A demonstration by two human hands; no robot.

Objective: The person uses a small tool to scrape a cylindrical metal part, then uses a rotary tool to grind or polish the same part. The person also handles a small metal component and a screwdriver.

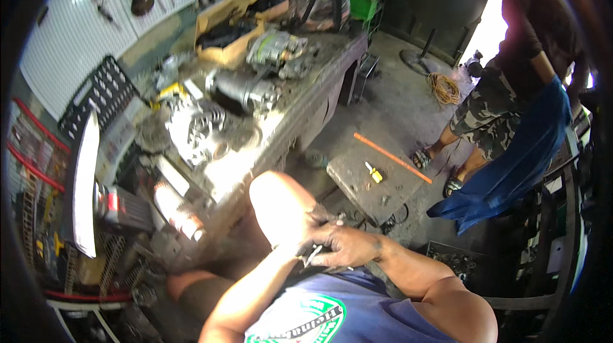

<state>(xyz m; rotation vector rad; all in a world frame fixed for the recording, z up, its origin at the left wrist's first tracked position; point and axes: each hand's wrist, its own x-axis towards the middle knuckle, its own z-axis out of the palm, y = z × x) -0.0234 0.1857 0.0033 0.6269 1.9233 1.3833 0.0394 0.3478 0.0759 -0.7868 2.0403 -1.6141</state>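
My left hand (302,231) and my right hand (347,245) meet in front of my body, above my lap. The right hand is closed, its fingers bent over the left. Part of the left hand is hidden behind it, and its visible fingers are curled in. A small thin silvery piece (312,255) shows at the fingers; its kind is too small to make out. Just beyond my knee is a low wooden board (348,174), bearing a yellow-handled screwdriver (374,174) and a long orange strip (393,158).
A workbench (281,142) at left carries metal machine parts (198,126), a cylindrical motor (239,91) and an open cardboard box (230,52). Another person (495,104) stands at right, holding blue cloth (511,171). Coiled orange cord (444,88) lies on the floor. Tools hang on a pegboard (70,43).
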